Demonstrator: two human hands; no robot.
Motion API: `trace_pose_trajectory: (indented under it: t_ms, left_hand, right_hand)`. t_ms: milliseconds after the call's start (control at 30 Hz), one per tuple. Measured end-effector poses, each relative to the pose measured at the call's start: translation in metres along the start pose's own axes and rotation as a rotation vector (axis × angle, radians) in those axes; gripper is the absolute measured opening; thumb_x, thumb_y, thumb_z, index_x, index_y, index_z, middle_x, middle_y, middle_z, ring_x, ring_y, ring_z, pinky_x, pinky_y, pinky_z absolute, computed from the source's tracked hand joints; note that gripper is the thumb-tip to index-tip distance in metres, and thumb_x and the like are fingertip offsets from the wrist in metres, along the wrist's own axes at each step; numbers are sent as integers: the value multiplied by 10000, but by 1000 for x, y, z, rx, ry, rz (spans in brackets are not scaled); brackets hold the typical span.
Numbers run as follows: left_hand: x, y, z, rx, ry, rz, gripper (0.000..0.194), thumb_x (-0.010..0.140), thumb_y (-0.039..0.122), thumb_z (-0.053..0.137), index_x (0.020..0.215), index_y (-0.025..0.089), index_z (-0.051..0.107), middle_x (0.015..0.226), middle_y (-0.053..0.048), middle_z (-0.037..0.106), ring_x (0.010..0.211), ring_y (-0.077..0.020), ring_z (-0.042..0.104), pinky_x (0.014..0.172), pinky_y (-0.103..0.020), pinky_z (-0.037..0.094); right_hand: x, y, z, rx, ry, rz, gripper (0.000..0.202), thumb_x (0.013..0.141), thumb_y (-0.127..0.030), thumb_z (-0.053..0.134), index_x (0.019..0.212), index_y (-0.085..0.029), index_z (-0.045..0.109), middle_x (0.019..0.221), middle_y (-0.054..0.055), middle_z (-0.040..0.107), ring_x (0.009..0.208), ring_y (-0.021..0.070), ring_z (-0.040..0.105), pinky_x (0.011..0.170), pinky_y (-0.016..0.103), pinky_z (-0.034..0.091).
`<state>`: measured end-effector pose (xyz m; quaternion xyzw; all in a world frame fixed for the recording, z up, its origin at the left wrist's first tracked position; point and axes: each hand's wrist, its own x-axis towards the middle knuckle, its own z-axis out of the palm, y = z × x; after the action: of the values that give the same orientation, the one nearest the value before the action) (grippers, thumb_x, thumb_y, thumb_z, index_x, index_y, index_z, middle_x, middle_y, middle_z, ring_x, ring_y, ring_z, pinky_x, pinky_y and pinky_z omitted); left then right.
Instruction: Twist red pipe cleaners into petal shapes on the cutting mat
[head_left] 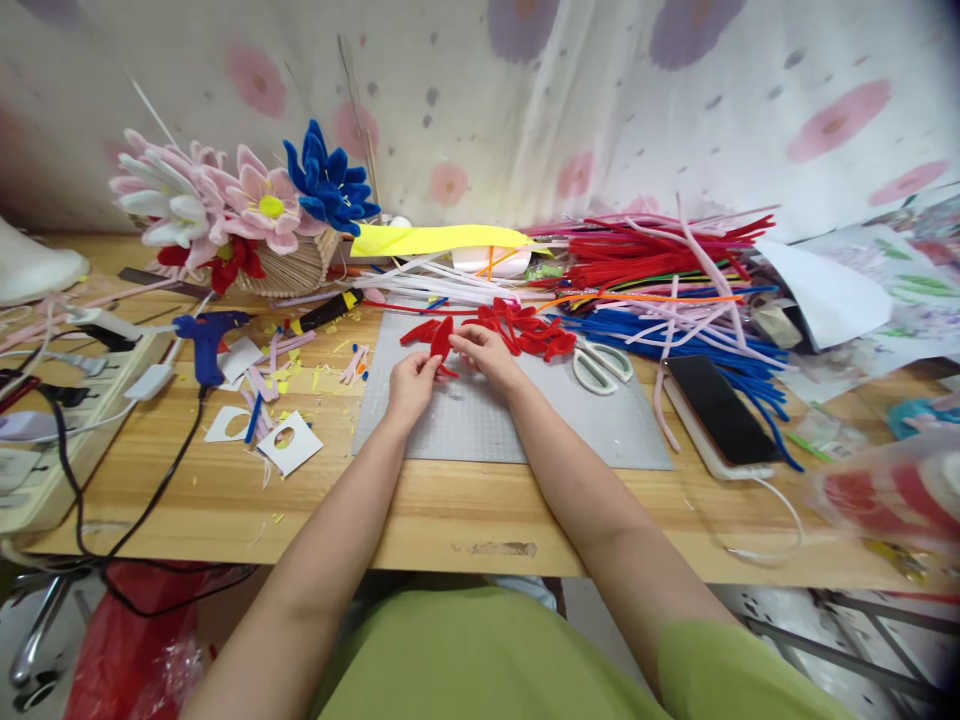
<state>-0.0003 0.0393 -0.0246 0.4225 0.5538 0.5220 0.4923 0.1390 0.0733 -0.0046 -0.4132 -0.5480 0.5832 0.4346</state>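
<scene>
Over the grey cutting mat (480, 430), my left hand (412, 385) pinches a red fuzzy petal (442, 338) near its lower end. My right hand (484, 352) is close beside it, its fingers bent together at the petal's right edge; whether they grip it is too small to tell. Another red petal piece (420, 332) lies just behind my left hand. A pile of red fuzzy loops (529, 330) rests behind and right of my right hand, with white-handled scissors (602, 368) next to it.
A blue glue gun (208, 345), cables and a power strip (90, 410) are at the left. Fuzzy flowers (262, 200) stand at the back left. Bundled pipe cleaners (660, 250) lie at the back right, and a phone (720, 410) is nearer the front.
</scene>
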Motion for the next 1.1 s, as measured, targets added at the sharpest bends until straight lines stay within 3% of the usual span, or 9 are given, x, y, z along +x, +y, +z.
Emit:
trace_pose_trajectory:
  t_ms: [133, 333, 433, 567, 767, 900, 1000, 1100]
  left_hand:
    - [-5, 6, 6, -66, -110, -56, 131, 732, 242, 649, 655, 144, 608, 538, 14, 600, 493, -101, 569, 577, -236, 500]
    - [-10, 17, 7, -188, -190, -186, 153, 716, 248, 683, 666, 119, 619, 522, 15, 588, 487, -84, 557, 607, -250, 521]
    - [-9, 20, 4, -196, -209, -216, 174, 716, 237, 684, 627, 114, 599, 513, 18, 575, 465, -75, 542, 604, -252, 517]
    - [-9, 21, 3, -174, -220, -221, 170, 719, 215, 678, 612, 108, 602, 522, 11, 579, 444, -75, 531, 583, -257, 507]
    - [-8, 17, 9, 49, -215, -173, 188, 765, 171, 601, 585, 115, 605, 527, -5, 605, 456, -96, 564, 541, -237, 474]
    - [-4, 9, 10, 246, -247, -68, 204, 762, 195, 604, 568, 130, 607, 540, -11, 627, 472, -96, 581, 514, -208, 450]
    - [-4, 5, 9, 242, -219, -49, 181, 744, 209, 623, 579, 136, 605, 558, -16, 634, 479, -108, 591, 526, -224, 463]
    - [-7, 7, 8, 117, -173, -107, 145, 719, 206, 647, 608, 126, 601, 555, -15, 618, 466, -112, 578, 555, -261, 490]
  right_hand:
    - [2, 3, 4, 42, -64, 3, 324, 634, -461, 694, 678, -174, 551, 474, -70, 418, 413, 50, 321, 414, 212, 231]
    - [-2, 4, 15, 139, 86, -45, 392, 575, -453, 733, 596, -181, 452, 542, -61, 471, 470, 47, 369, 448, 198, 284]
    - [-2, 4, 13, 189, -19, 24, 377, 591, -478, 727, 693, -179, 522, 572, -55, 496, 467, 50, 399, 440, 196, 287]
    - [4, 3, 5, 225, -146, 83, 467, 668, -551, 650, 928, -165, 612, 531, -70, 445, 416, 34, 308, 402, 193, 197]
    - [13, 9, 11, 104, 137, 23, 434, 632, -566, 655, 649, -137, 589, 505, -37, 483, 461, 55, 386, 454, 215, 277]
    - [15, 12, 13, 80, 228, 1, 424, 630, -553, 658, 575, -148, 544, 519, -21, 502, 488, 64, 408, 477, 223, 296]
    - [12, 8, 8, 89, 148, 32, 410, 659, -550, 640, 630, -146, 580, 468, -51, 422, 435, 49, 330, 431, 221, 232]
    - [7, 4, 3, 109, -100, 102, 396, 645, -515, 679, 734, -133, 622, 447, -78, 380, 393, 32, 252, 403, 214, 166]
